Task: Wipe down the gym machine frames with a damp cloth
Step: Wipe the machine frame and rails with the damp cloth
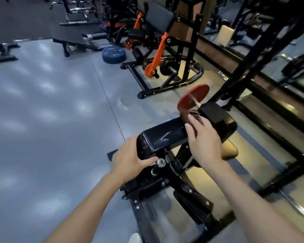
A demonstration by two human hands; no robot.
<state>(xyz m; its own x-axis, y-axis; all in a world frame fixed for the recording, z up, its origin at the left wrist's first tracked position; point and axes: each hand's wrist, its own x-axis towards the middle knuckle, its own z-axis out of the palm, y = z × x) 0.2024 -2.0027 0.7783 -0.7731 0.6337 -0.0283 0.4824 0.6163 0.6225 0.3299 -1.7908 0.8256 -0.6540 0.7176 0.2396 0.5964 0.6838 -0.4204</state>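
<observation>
A low black gym machine (167,186) stands in front of me, topped by a glossy black pad (163,135) with wet streaks on its upper face. My left hand (130,158) grips the near end of that pad, thumb curled under its edge. My right hand (204,137) hovers over the middle of the pad with fingers straight and slightly blurred. No cloth shows in either hand. A red weight plate (193,97) sits on a chrome sleeve just beyond the pad.
Another black and orange machine (158,55) stands farther back, with blue weight plates (113,54) stacked on the floor beside it. A black rack frame (249,71) and a mirrored wall run along the right. Grey rubber floor (51,120) stretches to the left.
</observation>
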